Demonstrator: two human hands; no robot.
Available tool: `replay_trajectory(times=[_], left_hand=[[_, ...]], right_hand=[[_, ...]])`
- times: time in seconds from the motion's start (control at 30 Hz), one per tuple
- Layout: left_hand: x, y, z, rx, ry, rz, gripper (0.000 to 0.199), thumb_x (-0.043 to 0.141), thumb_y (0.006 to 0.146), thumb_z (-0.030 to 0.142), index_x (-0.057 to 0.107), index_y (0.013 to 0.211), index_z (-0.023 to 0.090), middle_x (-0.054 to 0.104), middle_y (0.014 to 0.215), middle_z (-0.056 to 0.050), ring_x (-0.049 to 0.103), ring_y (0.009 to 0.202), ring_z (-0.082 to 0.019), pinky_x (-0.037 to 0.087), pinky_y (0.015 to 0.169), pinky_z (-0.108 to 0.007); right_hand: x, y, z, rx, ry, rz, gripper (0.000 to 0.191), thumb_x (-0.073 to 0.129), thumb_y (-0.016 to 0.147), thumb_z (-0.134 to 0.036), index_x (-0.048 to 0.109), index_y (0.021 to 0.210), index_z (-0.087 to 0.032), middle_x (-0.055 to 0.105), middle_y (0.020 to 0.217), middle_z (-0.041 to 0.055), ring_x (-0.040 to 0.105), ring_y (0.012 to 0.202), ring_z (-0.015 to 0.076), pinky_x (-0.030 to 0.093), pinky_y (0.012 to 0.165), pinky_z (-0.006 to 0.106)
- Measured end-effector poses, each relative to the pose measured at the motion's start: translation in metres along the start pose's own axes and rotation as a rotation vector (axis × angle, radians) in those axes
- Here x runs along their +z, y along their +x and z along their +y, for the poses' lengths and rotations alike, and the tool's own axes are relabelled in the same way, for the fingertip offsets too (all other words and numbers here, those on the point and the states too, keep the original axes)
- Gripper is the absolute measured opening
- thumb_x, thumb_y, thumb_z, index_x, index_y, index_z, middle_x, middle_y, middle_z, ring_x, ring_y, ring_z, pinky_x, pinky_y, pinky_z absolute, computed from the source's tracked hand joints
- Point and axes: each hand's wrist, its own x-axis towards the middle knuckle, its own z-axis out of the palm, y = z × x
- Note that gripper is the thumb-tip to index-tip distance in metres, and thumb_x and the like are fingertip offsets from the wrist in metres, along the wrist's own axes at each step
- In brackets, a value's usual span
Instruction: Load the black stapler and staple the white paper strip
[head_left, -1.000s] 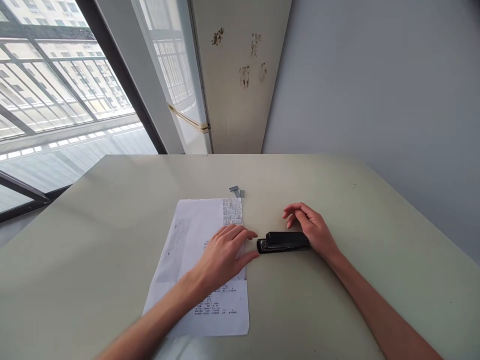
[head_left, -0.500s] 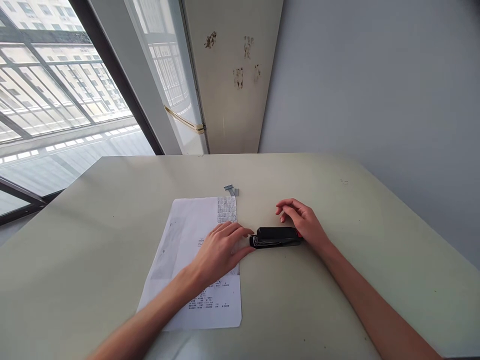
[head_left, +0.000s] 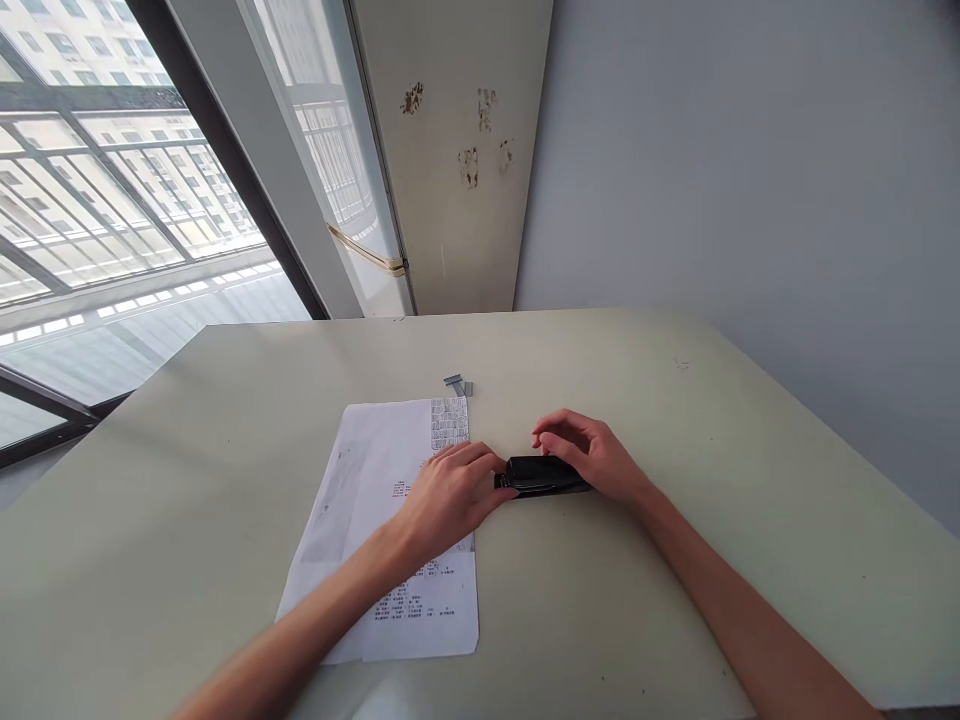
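Observation:
A black stapler (head_left: 546, 475) lies on its base on the table, its nose pointing left. At that nose my left hand (head_left: 452, 492) has thumb and forefinger on either side, pinching it. The same hand rests across a printed sheet of paper (head_left: 390, 430), covering part of its text. Over the stapler's rear end is my right hand (head_left: 589, 450), fingers loosely curved and apart, its thumb near the top arm. It hides the stapler's back end. Small grey strips of staples (head_left: 457, 385) sit just beyond the paper's far edge.
The pale table (head_left: 637, 600) extends around the hands. A window with a dark frame (head_left: 225, 150) stands at the left. A door panel with brown stains (head_left: 457, 230) and a grey wall (head_left: 735, 170) rise behind the table's far edge.
My right hand has shifted left, from the stapler's rear tip to above its back part, covering the red bit there. My left hand stays at the nose. The view has tilted slightly.

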Motion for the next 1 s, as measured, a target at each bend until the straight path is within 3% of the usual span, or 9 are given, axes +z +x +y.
replay_trajectory(times=[0.23, 0.4, 0.73, 0.9, 1.0], left_hand=[[0.003, 0.001, -0.004, 0.022, 0.012, 0.011, 0.020, 0.065, 0.104, 0.042, 0.068, 0.101, 0.022, 0.074, 0.096, -0.004, 0.069, 0.084, -0.021, 0.053, 0.076, -0.036], [0.002, -0.001, -0.003, 0.029, 0.020, 0.033, 0.019, 0.065, 0.104, 0.039, 0.069, 0.100, 0.021, 0.074, 0.095, -0.003, 0.069, 0.083, -0.020, 0.052, 0.074, -0.034], [-0.013, -0.013, -0.008, 0.027, 0.019, 0.036, 0.014, 0.065, 0.103, 0.035, 0.071, 0.101, 0.023, 0.075, 0.099, -0.003, 0.071, 0.088, -0.021, 0.054, 0.080, -0.034], [-0.022, -0.024, -0.017, 0.003, 0.018, 0.007, 0.019, 0.063, 0.104, 0.040, 0.073, 0.103, 0.023, 0.075, 0.101, -0.004, 0.070, 0.090, -0.021, 0.055, 0.082, -0.035], [-0.028, -0.027, -0.022, -0.002, 0.029, -0.020, 0.018, 0.064, 0.103, 0.039, 0.073, 0.103, 0.024, 0.075, 0.101, -0.004, 0.071, 0.089, -0.022, 0.055, 0.081, -0.036]], right_hand=[[0.001, -0.002, -0.001, -0.006, -0.042, -0.117, 0.031, 0.069, 0.094, -0.057, 0.074, 0.097, -0.027, 0.075, 0.094, 0.0031, 0.067, 0.085, 0.0222, 0.054, 0.077, 0.034], [-0.004, 0.002, 0.003, -0.017, 0.026, -0.085, 0.043, 0.056, 0.101, -0.063, 0.073, 0.097, -0.024, 0.074, 0.095, 0.0051, 0.067, 0.088, 0.0225, 0.055, 0.086, 0.036], [-0.008, 0.003, 0.010, 0.041, 0.045, -0.041, 0.037, 0.063, 0.099, -0.061, 0.072, 0.104, -0.025, 0.074, 0.099, 0.0051, 0.066, 0.087, 0.0209, 0.054, 0.086, 0.036], [-0.012, -0.003, 0.001, 0.093, -0.005, -0.208, 0.035, 0.077, 0.090, -0.056, 0.073, 0.111, -0.028, 0.074, 0.110, 0.0041, 0.069, 0.103, 0.0245, 0.054, 0.093, 0.038], [-0.012, -0.006, -0.004, 0.132, -0.074, -0.307, 0.038, 0.086, 0.081, -0.051, 0.074, 0.111, -0.029, 0.074, 0.110, 0.0031, 0.068, 0.100, 0.0252, 0.054, 0.088, 0.038]])
